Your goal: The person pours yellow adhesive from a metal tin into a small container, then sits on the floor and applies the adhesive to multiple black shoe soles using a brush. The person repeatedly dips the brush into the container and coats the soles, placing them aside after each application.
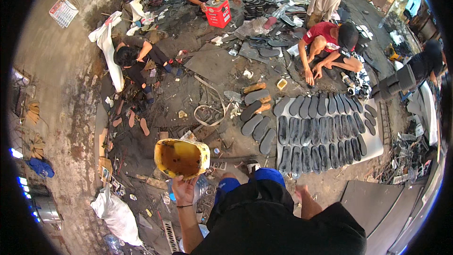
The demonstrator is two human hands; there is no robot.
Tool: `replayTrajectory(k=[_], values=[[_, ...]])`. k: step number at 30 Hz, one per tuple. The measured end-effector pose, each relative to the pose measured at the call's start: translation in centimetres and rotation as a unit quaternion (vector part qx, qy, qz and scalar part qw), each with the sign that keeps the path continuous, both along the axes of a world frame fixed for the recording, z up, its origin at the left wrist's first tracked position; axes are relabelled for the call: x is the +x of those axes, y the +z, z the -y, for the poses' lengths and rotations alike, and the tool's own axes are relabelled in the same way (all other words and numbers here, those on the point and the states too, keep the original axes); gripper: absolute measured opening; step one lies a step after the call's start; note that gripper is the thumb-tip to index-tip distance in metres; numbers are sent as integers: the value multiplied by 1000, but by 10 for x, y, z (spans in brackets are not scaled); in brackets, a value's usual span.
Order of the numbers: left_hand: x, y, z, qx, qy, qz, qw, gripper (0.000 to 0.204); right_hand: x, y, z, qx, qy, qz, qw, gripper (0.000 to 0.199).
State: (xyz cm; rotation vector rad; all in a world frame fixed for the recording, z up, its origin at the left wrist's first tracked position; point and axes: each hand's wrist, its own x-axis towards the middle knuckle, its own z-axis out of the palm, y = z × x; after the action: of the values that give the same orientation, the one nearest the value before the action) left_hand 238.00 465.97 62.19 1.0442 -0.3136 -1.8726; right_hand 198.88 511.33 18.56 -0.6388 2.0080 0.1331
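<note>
On the right, a pale flat sheet (374,146), lined with rows of dark, oblong soles (306,132), some glossy. Near left, a cut-open, blotched yellow container (204,150), amber liquid (183,155) inside, grasped from its near side by the left grip (185,191). Near right, the right grip (304,195), blurred: cannot tell whether clenched or released.

Through my feed I see a bare, dirty floor (165,106) strewn with scraps. A pale sheet (376,145) lies spread on it, bearing rows of dark soles (306,132). Just left of it I find loose soles (251,125), and farther left a pale strap (209,124) and pinkish soles (144,126). Flat dark panels (373,208) lie at lower right.
</note>
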Motion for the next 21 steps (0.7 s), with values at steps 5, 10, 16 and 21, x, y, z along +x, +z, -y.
replayTrajectory(k=[5, 10, 16, 21], values=[[-36, -4, 101, -5, 7, -16, 1000, 58, -96, 87, 300, -398, -83, -66, 911, 23], [-79, -6, 215, 0, -10, 15, 1000, 55, -145, 214, 540, -468, -228, -35, 853, 36], [-134, -20, 380, -1, -33, 26, 999, 56, -152, 225, 630, -392, -236, -49, 888, 37], [-198, -21, 513, -28, -82, -1, 996, 54, -181, 126, 574, -238, 280, -143, 919, 21]])
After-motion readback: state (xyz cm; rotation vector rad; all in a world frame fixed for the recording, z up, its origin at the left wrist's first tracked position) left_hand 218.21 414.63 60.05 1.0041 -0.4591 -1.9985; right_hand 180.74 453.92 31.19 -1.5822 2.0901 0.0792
